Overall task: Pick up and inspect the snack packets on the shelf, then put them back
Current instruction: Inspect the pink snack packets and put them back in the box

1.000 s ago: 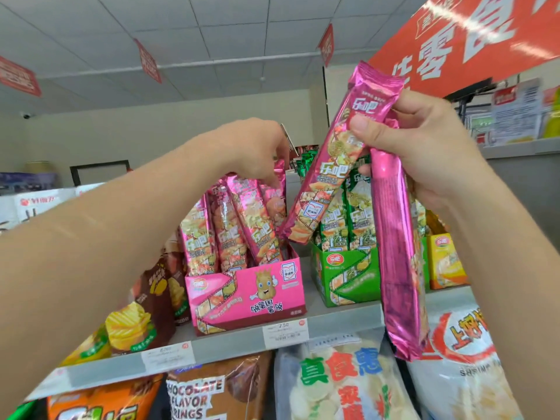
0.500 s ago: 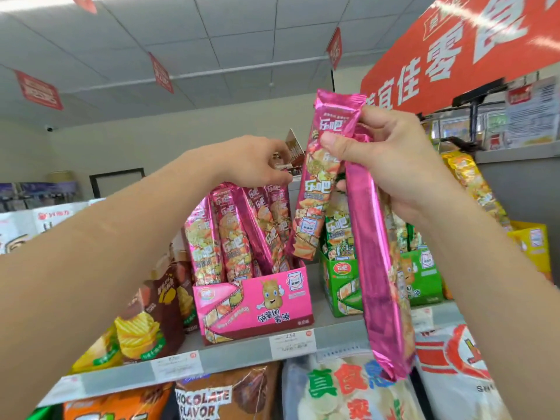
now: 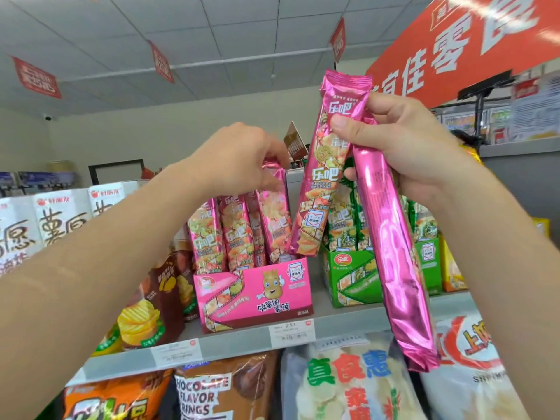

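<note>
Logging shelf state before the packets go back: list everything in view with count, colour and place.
held pink packets: two, pink, in the right hand
rightmost pink packet: one, pink, in the pink display box, top gripped by the left hand
other boxed packets: at least three, pink, upright in that box
pink display box: one, pink, shelf centre
green display box: one, green, right of the pink box, holding green packets
brown chip bag: one, brown, left of the pink box
lower bags: four, orange, brown, two whitish, under the shelf
price tags: two, white, shelf edge
red sign: one, red, top right
left hand: one, on the rightmost pink packet
right hand: one, holding two packets
</note>
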### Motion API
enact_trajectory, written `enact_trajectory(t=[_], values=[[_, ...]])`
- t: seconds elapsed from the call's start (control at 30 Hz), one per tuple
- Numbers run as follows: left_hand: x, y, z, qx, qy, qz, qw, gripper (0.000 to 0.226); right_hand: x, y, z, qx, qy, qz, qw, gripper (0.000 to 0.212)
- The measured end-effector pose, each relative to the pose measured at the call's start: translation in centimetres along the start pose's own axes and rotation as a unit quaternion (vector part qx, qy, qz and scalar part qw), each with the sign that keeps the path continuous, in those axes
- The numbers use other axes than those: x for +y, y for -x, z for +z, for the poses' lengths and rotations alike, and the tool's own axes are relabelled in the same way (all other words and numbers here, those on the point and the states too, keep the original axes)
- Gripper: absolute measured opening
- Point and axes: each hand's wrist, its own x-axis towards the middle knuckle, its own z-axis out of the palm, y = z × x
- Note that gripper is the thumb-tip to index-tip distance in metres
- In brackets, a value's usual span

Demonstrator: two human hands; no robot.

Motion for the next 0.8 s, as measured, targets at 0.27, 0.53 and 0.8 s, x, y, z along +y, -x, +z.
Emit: enact_trajectory(t=[0.27, 0.53, 0.8], values=[[0.1, -1.7, 1.5, 0.065, 0.028, -0.001, 0.997, 0.021, 0.1, -0.8, 0.8, -0.004, -0.028, 0.000, 1.000, 0.009], [-0.6, -2.0, 1.6, -0.038, 0.058, -0.017, 0.997, 0.011, 2.0, -2.2, 4.2, -0.024, 0.253, 0.008, 0.967, 0.021], [-1.1, -0.9, -0.9, -0.034, 0.254, -0.112, 0.960, 0.040, 3.5, -1.6, 6.2, 0.012, 0.588, -0.053, 0.807, 0.034]])
